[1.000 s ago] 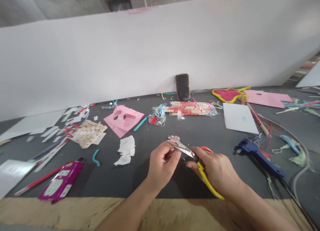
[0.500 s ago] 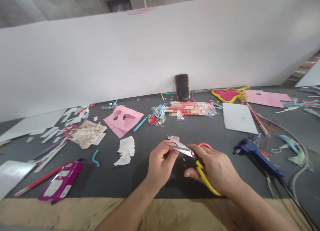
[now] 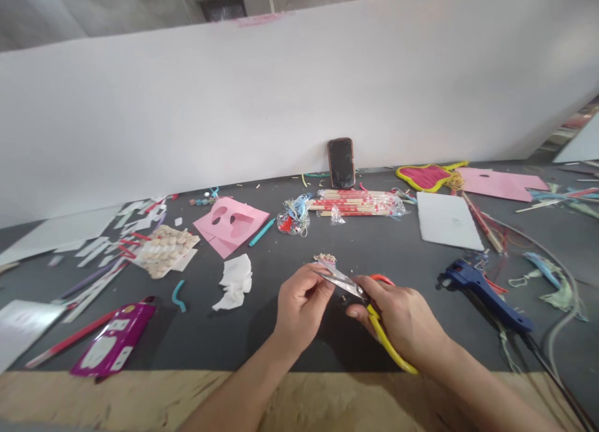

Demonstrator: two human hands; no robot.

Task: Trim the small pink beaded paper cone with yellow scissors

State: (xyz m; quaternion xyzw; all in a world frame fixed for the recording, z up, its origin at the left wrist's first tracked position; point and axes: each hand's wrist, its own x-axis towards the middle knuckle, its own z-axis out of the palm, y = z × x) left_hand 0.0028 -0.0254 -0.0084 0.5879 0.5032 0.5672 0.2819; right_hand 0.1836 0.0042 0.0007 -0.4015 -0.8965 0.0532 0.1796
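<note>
My right hand (image 3: 400, 316) grips a pair of scissors (image 3: 346, 284) with a yellow handle loop and some red on the other. The blades point left and reach the fingertips of my left hand (image 3: 302, 301), which is pinched closed. What it pinches is mostly hidden by fingers and blades. A small cluster of beige bits (image 3: 325, 258) shows just beyond those fingertips; I cannot tell whether it is part of the held piece. Tiny scraps lie on the dark tabletop near the blades.
A blue glue gun (image 3: 486, 294) with its cord lies right. Farther back are a white card (image 3: 448, 221), bagged sticks (image 3: 358, 203) and an upright phone (image 3: 341, 163). To the left are crumpled white paper (image 3: 234, 282), pink cut paper (image 3: 231, 225) and a purple packet (image 3: 115, 339).
My right thumb has moved up, nearer the scissor blades, and the yellow handle has swung slightly down. My left hand stays almost still.
</note>
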